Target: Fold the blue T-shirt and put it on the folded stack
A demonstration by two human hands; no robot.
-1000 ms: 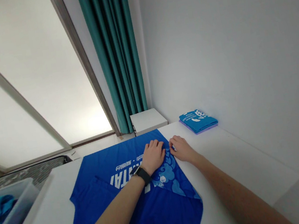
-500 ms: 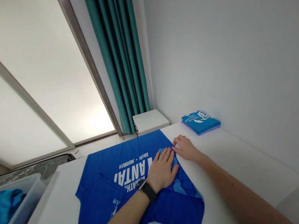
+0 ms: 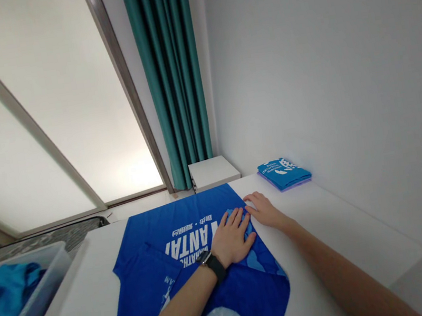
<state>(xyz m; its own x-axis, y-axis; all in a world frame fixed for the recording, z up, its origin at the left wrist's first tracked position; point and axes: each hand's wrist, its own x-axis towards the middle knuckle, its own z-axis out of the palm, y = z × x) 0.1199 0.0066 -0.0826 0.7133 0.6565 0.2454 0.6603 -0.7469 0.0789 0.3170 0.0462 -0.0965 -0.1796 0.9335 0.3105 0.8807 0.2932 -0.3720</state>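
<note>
A teal curtain (image 3: 170, 79) hangs at the top centre of the frame between a frosted sliding door (image 3: 69, 121) and a pale wall (image 3: 318, 55), above a white table (image 3: 319, 237). A blue shirt (image 3: 239, 287) with white lettering lies spread over the table at the lower centre, directly beneath the left hand (image 3: 231, 237) and along the near side of the right hand's fingertips. The left hand rests palm down, flat and loose with fingers fanned, on a turned-over, light-patterned part of the shirt; its forearm, wearing a dark watch (image 3: 212, 264), slants up from the bottom edge. The right hand (image 3: 263, 209), its arm reaching in from the lower right corner, bends its fingers at the shirt's right edge; whether they pinch the cloth cannot be told. Folded clothes (image 3: 284, 173) sit right of centre, near the wall. At the lower left, a plastic bin (image 3: 54, 281) holds blue garments (image 3: 7, 289).
</note>
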